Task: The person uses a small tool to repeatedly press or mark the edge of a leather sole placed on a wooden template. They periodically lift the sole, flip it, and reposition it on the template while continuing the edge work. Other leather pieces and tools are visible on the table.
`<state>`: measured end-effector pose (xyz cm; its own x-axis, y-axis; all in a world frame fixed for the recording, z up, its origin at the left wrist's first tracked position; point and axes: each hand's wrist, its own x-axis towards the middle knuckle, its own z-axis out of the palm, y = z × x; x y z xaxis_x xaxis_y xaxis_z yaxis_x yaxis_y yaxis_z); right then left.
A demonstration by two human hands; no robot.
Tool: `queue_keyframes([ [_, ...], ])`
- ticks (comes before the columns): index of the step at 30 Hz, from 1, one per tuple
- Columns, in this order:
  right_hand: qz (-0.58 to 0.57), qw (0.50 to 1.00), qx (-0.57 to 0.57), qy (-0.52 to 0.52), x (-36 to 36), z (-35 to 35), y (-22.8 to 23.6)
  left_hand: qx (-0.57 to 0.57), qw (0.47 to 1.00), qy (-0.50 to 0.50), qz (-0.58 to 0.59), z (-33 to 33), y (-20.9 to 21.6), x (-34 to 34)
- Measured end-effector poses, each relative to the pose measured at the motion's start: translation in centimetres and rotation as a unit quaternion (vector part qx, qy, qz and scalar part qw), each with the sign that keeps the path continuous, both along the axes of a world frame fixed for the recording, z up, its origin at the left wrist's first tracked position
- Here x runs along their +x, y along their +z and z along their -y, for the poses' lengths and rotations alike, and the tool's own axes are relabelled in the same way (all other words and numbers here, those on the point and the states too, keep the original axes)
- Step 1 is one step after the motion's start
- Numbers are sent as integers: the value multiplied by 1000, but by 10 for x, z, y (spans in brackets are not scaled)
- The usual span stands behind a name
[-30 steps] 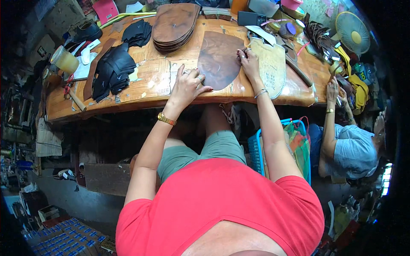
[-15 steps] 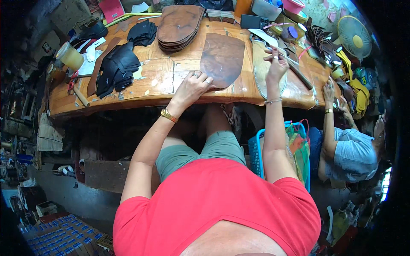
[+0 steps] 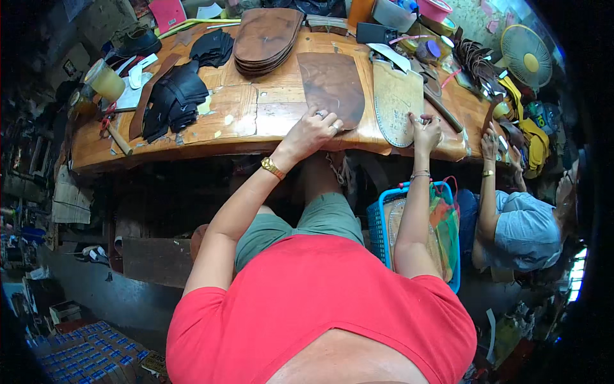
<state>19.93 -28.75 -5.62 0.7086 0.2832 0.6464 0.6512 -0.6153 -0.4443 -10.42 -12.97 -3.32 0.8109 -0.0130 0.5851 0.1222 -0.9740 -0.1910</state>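
Note:
A single brown leather piece (image 3: 332,80) with a rounded near end lies on the wooden table. My left hand (image 3: 313,134) is closed at its near left edge, fingers curled over the leather. To the right lies a tan pattern board (image 3: 398,96) with a dotted border and handwriting. My right hand (image 3: 426,134) is closed in a pinch at the board's near right edge. A slim, light-coloured thing seems to be between its fingers, too small to make out. A stack of brown leather pieces (image 3: 267,38) sits farther back, left of the single piece.
Black leather pieces (image 3: 176,99) lie at left, near a wooden-handled tool (image 3: 119,141) and a glue jar (image 3: 104,81). A dark rod (image 3: 443,110) rests right of the board. A blue basket (image 3: 377,224) stands below the table. Another person's hand (image 3: 490,142) works at right.
My right hand has come down from above the pattern board to its near right edge. My left hand has shifted right along the leather's near edge.

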Motion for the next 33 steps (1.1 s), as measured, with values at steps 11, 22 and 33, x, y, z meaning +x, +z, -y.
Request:
queue_keyframes([
  [11,-261,800,437,319,25,-18,21,-48,998,23,20,-7,-12,-19],
  [22,-405,549,496,538,-3,-75,34,-219,971,4,91,-29,-11,-37],
  [33,-122,953,140,241,-91,-108,5,-355,926,109,75,-32,-4,-45],
])
